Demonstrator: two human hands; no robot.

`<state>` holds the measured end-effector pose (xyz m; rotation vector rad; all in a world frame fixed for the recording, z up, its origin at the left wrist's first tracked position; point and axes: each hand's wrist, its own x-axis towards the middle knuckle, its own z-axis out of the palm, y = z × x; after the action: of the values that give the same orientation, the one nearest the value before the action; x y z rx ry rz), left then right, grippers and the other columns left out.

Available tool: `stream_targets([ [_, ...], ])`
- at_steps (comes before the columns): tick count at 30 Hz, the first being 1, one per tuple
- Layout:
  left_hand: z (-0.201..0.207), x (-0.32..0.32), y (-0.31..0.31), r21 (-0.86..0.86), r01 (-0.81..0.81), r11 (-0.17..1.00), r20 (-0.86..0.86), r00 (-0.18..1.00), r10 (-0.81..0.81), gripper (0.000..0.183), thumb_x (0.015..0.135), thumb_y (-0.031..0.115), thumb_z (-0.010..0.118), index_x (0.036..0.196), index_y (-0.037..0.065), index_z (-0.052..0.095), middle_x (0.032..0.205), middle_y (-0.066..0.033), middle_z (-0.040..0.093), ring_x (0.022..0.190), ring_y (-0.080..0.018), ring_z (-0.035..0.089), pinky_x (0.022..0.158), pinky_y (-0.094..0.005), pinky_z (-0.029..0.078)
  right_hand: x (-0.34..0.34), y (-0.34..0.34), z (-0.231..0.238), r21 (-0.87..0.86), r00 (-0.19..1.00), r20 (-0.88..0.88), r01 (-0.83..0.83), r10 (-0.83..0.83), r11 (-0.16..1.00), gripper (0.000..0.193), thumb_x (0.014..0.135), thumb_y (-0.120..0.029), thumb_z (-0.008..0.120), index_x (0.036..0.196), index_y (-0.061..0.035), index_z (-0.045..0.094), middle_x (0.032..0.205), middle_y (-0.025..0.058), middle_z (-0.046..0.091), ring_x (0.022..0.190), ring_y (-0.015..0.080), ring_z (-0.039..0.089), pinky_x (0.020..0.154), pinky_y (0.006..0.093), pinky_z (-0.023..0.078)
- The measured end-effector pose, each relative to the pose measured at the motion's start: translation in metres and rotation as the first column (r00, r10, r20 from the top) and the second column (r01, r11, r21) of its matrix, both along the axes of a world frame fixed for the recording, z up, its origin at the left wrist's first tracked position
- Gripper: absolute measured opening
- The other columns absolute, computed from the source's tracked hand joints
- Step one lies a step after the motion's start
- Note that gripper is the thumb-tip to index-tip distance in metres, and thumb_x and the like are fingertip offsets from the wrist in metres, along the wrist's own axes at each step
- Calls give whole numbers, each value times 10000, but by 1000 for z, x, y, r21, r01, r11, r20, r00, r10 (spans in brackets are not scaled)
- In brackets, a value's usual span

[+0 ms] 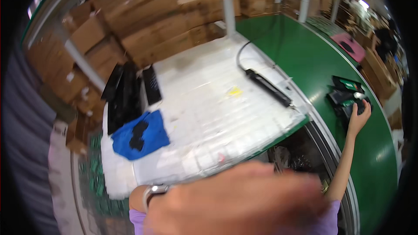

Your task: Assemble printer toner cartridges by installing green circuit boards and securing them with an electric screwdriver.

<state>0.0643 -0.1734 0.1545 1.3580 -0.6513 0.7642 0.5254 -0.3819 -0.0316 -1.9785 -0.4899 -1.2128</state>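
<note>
My right hand [361,115] reaches out to the far right over the green conveyor belt. Its fingers curl onto a black plastic part [347,111], one of a small cluster of black pieces with green showing in them. Close to the camera, my left hand [244,196] fills the lower middle, smeared by motion. Its fingers cannot be made out. A watch [155,189] is on that wrist. Beyond it, a black corded electric screwdriver [269,88] lies at the right side of the white work surface [196,100], tip toward me.
A blue cloth [156,132] with black pieces on it lies at the left. Behind it are long black plastic parts [123,98]. The conveyor belt [300,56] runs along the right. Cardboard boxes [139,13] are stacked behind, near a white post [227,4].
</note>
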Motion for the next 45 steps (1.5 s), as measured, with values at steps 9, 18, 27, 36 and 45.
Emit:
stream_targets([
  [9, -35, -178, 22, -15, -110, 994, 7, 994, 110, 401, 948, 323, 369, 1327, 191, 367, 1333, -114, 425, 1136, -278, 515, 933, -723, 129, -239, 240, 63, -176, 585, -76, -805, 807, 567, 238, 691, -29, 636, 921, -36, 575, 1102, 118, 502, 1057, 258, 492, 878, 345, 403],
  [18, -14, -197, 30, -156, -379, 912, -234, 911, 339, 429, 959, 307, 301, 1373, 207, 250, 1446, -40, 223, 1297, -204, 288, 1062, -575, 71, -408, 412, 56, -160, -67, -303, -980, 951, -120, 303, 701, -89, 621, 989, -44, 540, 983, 136, 520, 922, 266, 543, 801, 333, 439],
  [27, -101, -240, 120, -281, -560, 779, 42, 804, 593, 379, 830, 422, 548, 996, 86, 603, 993, -76, 561, 932, -174, 486, 911, -425, 371, -476, 544, 59, -130, 276, -425, -961, 862, 244, 607, 713, -373, 657, 1133, 25, 472, 991, 187, 571, 845, 226, 606, 730, 328, 476],
  [36, -121, -225, 364, 442, -810, -385, -448, -571, 688, 791, 715, 538, 637, 1078, -139, 451, 1139, -306, 473, 1063, -391, 476, 904, -400, 384, -493, 549, 63, -130, 234, -603, -972, 763, 196, 416, 674, -135, 532, 1004, 101, 440, 844, 306, 597, 835, 447, 580, 761, 485, 467],
  [45, -129, -190, 389, 555, -750, -360, -440, -632, 638, 525, 743, 412, 624, 872, -96, 627, 892, -254, 631, 894, -357, 608, 802, -378, 450, -460, 538, 37, 131, 143, -537, -959, 832, 250, 481, 692, -84, 542, 1121, 99, 425, 766, 263, 607, 772, 407, 597, 749, 454, 466],
])
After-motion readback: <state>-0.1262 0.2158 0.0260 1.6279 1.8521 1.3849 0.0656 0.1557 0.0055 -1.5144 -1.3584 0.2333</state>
